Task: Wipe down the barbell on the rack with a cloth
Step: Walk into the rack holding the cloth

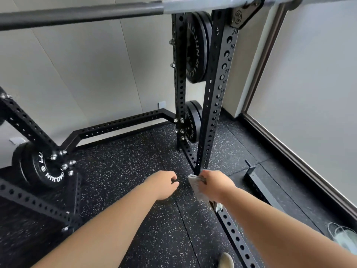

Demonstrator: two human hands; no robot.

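The barbell (116,11) runs across the top of the view, dark on the left and silver toward the right, resting in a hook on the black rack upright (216,89). Both my hands are low, far beneath the bar, over the floor. My right hand (214,182) grips a grey-white cloth (198,187) that hangs from its fingers. My left hand (164,183) is beside it, fingers curled and holding nothing, a small gap away from the cloth.
Black weight plates (198,47) hang on the rack's rear post, with more plates (41,167) low on the left. A perforated base beam (237,238) runs along the speckled rubber floor. On the right is a window wall (309,93), and a shoe (225,260) shows at the bottom.
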